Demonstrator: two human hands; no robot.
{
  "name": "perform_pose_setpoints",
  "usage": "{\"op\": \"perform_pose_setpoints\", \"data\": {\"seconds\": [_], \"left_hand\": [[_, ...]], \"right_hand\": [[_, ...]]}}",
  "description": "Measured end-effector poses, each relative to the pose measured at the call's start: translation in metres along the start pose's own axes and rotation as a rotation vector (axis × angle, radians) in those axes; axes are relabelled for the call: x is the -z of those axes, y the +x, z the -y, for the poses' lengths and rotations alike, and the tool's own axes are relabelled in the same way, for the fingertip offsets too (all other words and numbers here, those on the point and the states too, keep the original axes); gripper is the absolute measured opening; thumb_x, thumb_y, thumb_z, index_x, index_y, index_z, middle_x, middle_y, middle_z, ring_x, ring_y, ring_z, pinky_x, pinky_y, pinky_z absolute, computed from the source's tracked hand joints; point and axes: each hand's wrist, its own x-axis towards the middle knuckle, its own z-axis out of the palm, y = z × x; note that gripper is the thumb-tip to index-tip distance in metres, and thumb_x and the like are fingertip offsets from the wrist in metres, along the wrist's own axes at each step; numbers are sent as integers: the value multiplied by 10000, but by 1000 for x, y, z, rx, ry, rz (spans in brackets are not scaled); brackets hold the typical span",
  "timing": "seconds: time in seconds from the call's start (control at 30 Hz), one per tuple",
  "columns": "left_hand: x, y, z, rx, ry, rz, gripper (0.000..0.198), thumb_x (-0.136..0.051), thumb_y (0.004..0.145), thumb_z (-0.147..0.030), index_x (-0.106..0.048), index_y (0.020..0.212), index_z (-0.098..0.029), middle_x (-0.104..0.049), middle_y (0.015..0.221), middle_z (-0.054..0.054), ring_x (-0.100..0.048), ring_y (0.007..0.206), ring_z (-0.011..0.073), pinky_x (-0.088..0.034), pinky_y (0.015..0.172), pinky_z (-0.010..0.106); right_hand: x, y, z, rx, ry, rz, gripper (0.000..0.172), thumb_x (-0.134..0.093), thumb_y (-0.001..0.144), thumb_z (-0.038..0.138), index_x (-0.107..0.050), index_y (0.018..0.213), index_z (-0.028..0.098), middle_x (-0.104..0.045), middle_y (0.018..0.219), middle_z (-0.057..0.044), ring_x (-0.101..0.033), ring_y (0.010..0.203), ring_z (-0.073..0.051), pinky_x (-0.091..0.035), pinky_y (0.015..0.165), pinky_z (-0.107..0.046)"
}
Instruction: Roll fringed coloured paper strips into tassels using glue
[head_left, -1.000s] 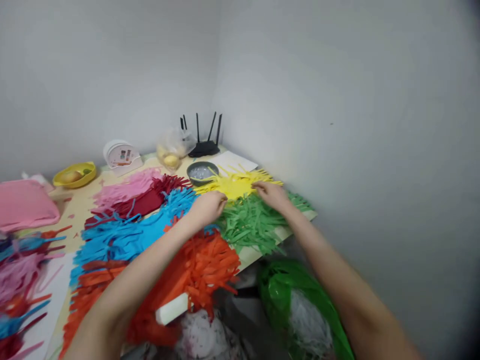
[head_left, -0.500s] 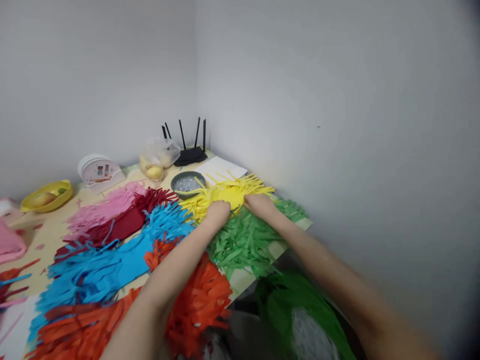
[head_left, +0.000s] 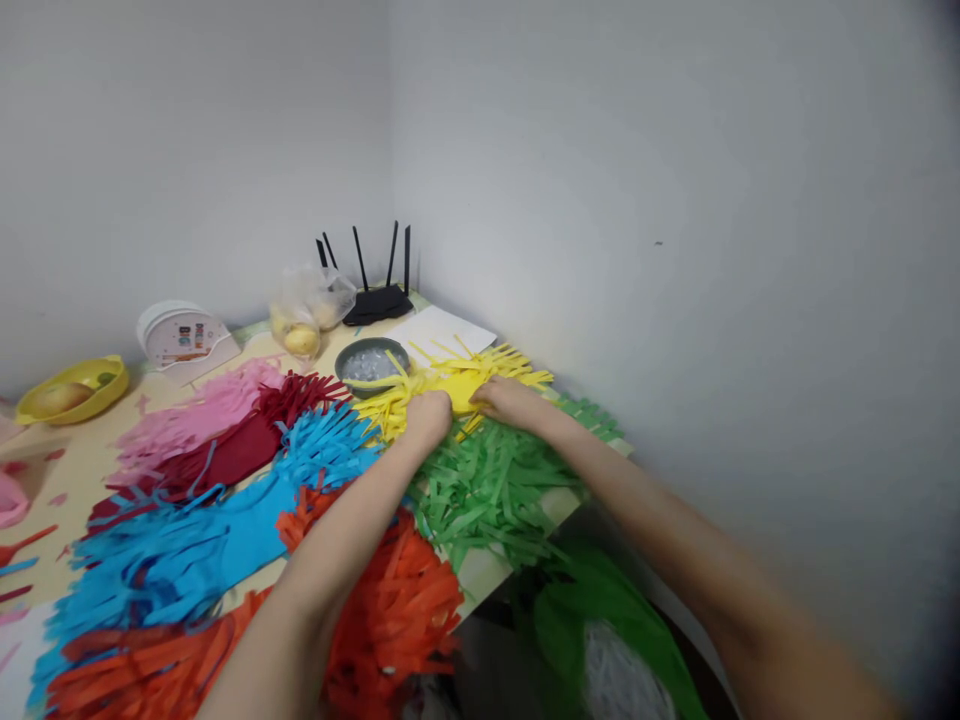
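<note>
Both my hands are at a yellow fringed paper sheet (head_left: 459,386) near the far right corner of the table. My left hand (head_left: 429,415) is closed on its near left edge. The fingers of my right hand (head_left: 510,400) pinch it a little further right. Under and in front of the yellow sheet lies a heap of green fringed paper (head_left: 495,490). Left of my left arm are blue fringed paper (head_left: 255,520) and orange-red fringed paper (head_left: 405,590). Dark red (head_left: 225,450) and pink fringed paper (head_left: 202,410) lie beyond the blue.
A grey bowl (head_left: 369,366) of clear bits stands just behind the yellow paper. White paper (head_left: 442,328), a black router (head_left: 379,304) and a bag of yellow fruit (head_left: 301,340) are at the back. A yellow basket (head_left: 97,398) sits far left. Walls (head_left: 675,330) close the corner.
My right hand has shifted slightly left along the yellow paper, closer to my left hand. The view has turned a little, so the left-side things sit further left.
</note>
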Motion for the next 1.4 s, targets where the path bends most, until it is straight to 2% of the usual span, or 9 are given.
{"op": "perform_pose_setpoints", "data": {"seconds": [0.13, 0.37, 0.5, 0.63, 0.97, 1.17, 1.27, 1.4], "left_hand": [[1, 2, 0, 41, -48, -11, 280, -472, 901, -177, -706, 1047, -130, -715, 1022, 156, -657, 1007, 253, -495, 877, 347], [4, 4, -1, 66, -92, -14, 243, -551, 869, -232, -706, 1037, -149, -712, 1033, 142, -652, 1011, 247, -487, 879, 336], [7, 9, 0, 70, -119, 7, 267, -629, 837, -338, -709, 1019, -159, -722, 1012, 125, -665, 962, 242, -502, 832, 323], [8, 13, 1, 73, -134, 19, 291, -606, 860, -383, -712, 1023, -167, -728, 1011, 123, -669, 950, 239, -508, 809, 321], [9, 14, -2, 17, -81, 13, 265, -581, 836, -303, -719, 1030, -186, -729, 1039, 116, -663, 986, 249, -503, 851, 340], [13, 12, -3, -33, -40, -1, 344, -588, 821, -361, -700, 1093, -184, -730, 1060, 122, -659, 1013, 262, -491, 892, 357], [11, 11, -6, -43, -23, -26, 365, -574, 839, -404, -699, 1086, -166, -729, 1053, 133, -651, 1035, 272, -466, 943, 382], [5, 14, -10, -40, -15, -54, 308, -512, 901, -310, -696, 1085, -145, -723, 1064, 140, -649, 1053, 247, -430, 987, 373]], "right_hand": [[4, 4, 1, 17, -37, 24, 229, -520, 898, 150, -747, 924, 150, -731, 991, -139, -609, 985, -234, -404, 865, -294], [10, 12, -2, 14, -70, 39, 233, -510, 908, 157, -737, 862, 134, -724, 958, -143, -603, 953, -233, -383, 793, -283], [11, 15, -5, 6, -66, 34, 203, -530, 901, 167, -727, 860, 139, -720, 951, -129, -600, 958, -238, -370, 771, -282], [12, 16, -7, 2, -53, 22, 166, -547, 890, 172, -709, 878, 138, -712, 951, -132, -600, 950, -238, -368, 759, -281], [7, 16, -11, -37, -11, -13, 149, -534, 885, 175, -678, 904, 141, -702, 983, -139, -590, 990, -254, -369, 770, -283], [6, 15, -15, -75, 24, -33, 121, -580, 839, 178, -672, 911, 148, -706, 979, -119, -600, 965, -239, -375, 764, -274], [7, 14, -16, -85, 39, -40, 122, -589, 830, 181, -677, 909, 152, -711, 973, -105, -602, 958, -233, -378, 767, -272], [6, 12, -15, -87, 56, -50, 130, -593, 822, 174, -685, 912, 152, -716, 963, -104, -601, 964, -235, -387, 793, -278]]}}
